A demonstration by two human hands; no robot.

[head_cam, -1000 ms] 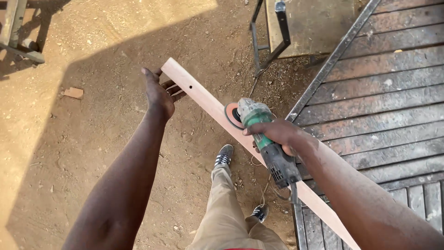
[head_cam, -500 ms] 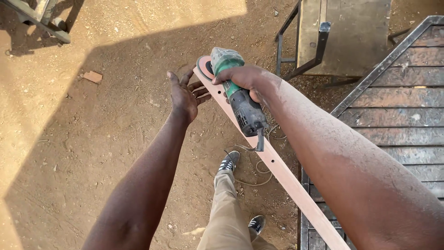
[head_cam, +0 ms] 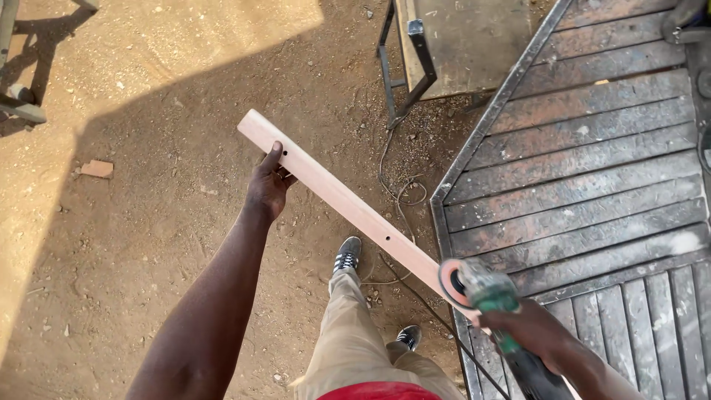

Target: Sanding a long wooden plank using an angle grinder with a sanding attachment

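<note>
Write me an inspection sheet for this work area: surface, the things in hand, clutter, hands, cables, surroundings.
Surface: bare dirt ground, partly in shadow, sunlit at upper left.
Things in hand: long pale wooden slat with small drilled holes, held at a slant; green angle grinder, its disc against the slat's lower part.
Clutter: small brick fragment on the dirt; pebbles scattered around.
Hands: left hand grips the slat near its upper end; right hand wraps the grinder's body.
Cables: dark cable loops over the dirt beside the platform.
Surroundings: slatted metal platform at right; metal stand at top; the person's shoes below.
</note>
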